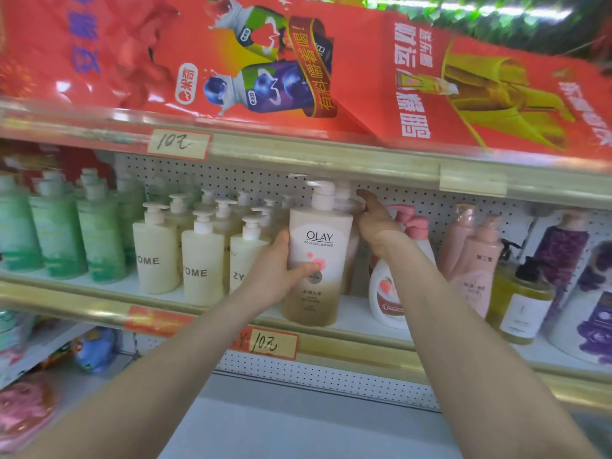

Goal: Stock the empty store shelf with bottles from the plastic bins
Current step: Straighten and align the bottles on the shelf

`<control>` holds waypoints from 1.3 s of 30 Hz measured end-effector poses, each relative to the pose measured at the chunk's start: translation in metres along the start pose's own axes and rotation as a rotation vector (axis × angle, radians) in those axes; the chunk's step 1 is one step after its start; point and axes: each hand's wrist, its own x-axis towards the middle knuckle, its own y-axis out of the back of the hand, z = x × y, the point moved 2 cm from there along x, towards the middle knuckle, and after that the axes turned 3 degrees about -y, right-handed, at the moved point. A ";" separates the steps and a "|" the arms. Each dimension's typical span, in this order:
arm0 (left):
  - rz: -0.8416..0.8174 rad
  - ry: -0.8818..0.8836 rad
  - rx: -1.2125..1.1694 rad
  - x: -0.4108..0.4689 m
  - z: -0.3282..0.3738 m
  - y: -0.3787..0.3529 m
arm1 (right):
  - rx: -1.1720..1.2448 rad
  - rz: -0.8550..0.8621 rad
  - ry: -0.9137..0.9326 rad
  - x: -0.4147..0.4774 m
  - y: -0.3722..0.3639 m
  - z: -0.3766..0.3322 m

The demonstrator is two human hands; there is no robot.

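Note:
A tall white-to-brown Olay pump bottle (318, 260) stands at the front of the middle shelf (354, 321). My left hand (276, 276) grips its left side, thumb across the label. Right behind it stands a second Olay bottle (347, 207), mostly hidden. My right hand (376, 223) reaches in beside that rear bottle, fingers together and pointing at the pegboard back; whether it grips the bottle is hidden.
Cream pump bottles (202, 256) and green bottles (56, 233) fill the shelf to the left. On the right stand a white peach bottle (385, 293), pink bottles (477, 260), a yellow bottle (523, 306) and purple ones (583, 293). A shelf with a red banner (298, 67) hangs overhead.

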 end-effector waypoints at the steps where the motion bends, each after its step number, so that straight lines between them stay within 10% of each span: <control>1: 0.035 -0.018 0.042 -0.001 0.000 -0.002 | -0.043 0.093 0.039 -0.008 0.001 0.001; 5: 0.126 -0.063 0.143 -0.013 -0.007 -0.012 | 0.122 0.326 0.322 -0.051 -0.008 0.018; 29: 0.204 -0.092 0.115 -0.036 -0.018 -0.036 | -0.181 0.091 0.378 -0.082 -0.019 0.019; 35: 0.339 -0.327 0.246 -0.059 0.007 -0.039 | -0.284 0.621 0.578 -0.097 0.045 0.037; 39: 0.092 -0.477 0.302 -0.063 0.025 -0.078 | -0.359 0.533 0.361 -0.084 0.070 0.058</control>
